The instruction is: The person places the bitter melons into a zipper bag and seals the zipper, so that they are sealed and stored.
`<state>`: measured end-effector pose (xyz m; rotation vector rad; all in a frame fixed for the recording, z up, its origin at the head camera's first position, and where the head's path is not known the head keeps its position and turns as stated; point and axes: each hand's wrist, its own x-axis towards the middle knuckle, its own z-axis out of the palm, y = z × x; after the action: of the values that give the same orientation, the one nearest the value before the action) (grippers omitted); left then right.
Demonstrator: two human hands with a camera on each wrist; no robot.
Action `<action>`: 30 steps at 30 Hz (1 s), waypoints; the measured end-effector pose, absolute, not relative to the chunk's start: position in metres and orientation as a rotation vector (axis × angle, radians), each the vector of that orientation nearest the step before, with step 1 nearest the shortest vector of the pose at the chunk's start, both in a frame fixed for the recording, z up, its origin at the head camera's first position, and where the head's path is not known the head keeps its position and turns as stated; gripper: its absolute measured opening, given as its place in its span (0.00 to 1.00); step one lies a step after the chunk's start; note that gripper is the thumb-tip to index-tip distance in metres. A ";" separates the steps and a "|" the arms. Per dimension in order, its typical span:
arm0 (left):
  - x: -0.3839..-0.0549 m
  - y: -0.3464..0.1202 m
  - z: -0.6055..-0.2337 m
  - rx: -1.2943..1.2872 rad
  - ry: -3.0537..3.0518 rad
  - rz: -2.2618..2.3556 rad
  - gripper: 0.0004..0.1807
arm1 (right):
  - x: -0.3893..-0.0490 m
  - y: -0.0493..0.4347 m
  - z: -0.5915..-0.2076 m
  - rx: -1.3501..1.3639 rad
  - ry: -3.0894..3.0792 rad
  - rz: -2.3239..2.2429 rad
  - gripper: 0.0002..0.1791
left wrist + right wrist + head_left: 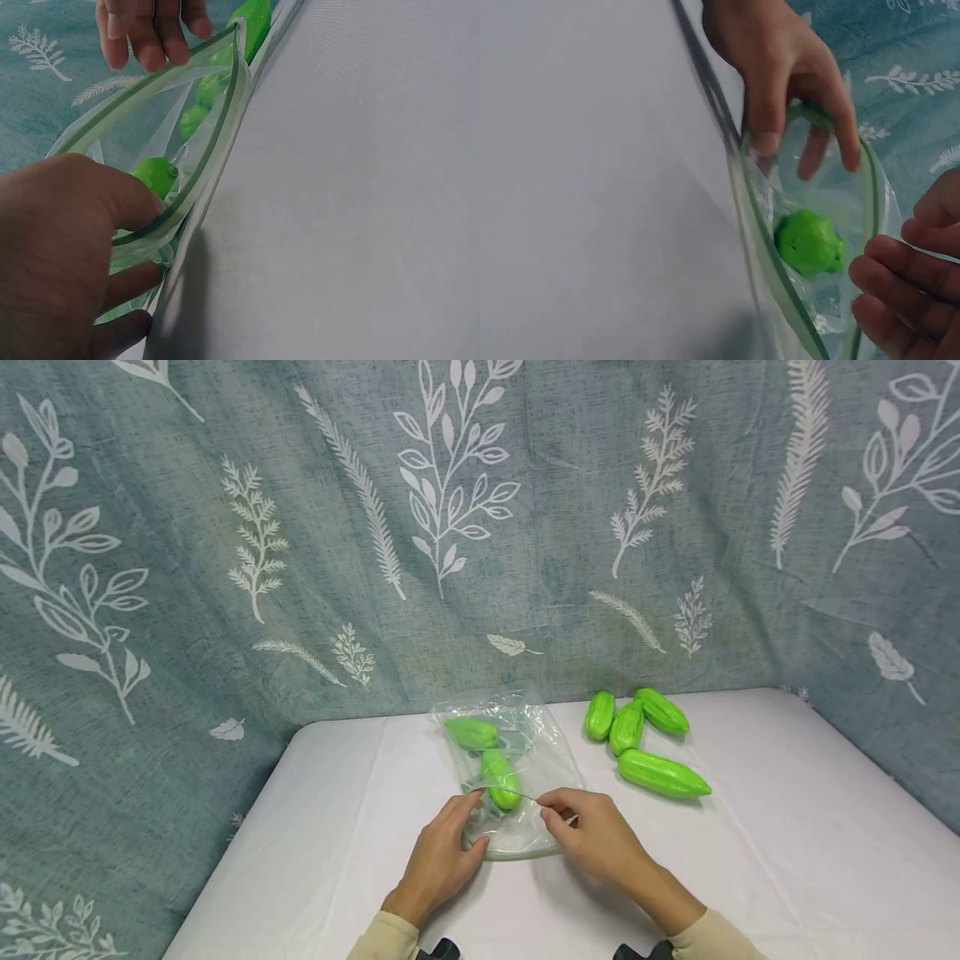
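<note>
Leaf-print curtain [555, 568] behind white table [360, 793]; clear bag [558, 760] with green rim [525, 857] on table, mouth gaping; left hand [442, 860] at rim, fingers spread, partly hidden inside; right hand [592, 835] curled beside rim, cannot tell if pinching; 2 glossy green vegetables [501, 777] in bag, veiled by film; 4 loose vegetables [663, 774] right of bag.

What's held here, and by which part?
A clear plastic bag: the left hand holds the left end of its open green rim. Whether the right hand also pinches the rim is unclear.
</note>
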<state>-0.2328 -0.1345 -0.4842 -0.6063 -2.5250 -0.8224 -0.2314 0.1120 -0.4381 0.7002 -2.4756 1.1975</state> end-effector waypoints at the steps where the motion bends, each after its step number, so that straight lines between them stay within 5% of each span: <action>1: -0.233 -0.134 -0.484 -0.603 -2.530 -0.821 0.40 | -0.233 0.115 -0.436 0.681 -2.468 1.198 0.07; 30: -0.234 -0.134 -0.482 -0.604 -2.567 -0.790 0.41 | -0.254 0.240 -0.436 0.261 -2.439 0.879 0.12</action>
<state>-0.2337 -0.1343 -0.4821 -0.6042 -2.5666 -0.7895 -0.2543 0.2404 -0.4359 0.2606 -2.4392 0.8794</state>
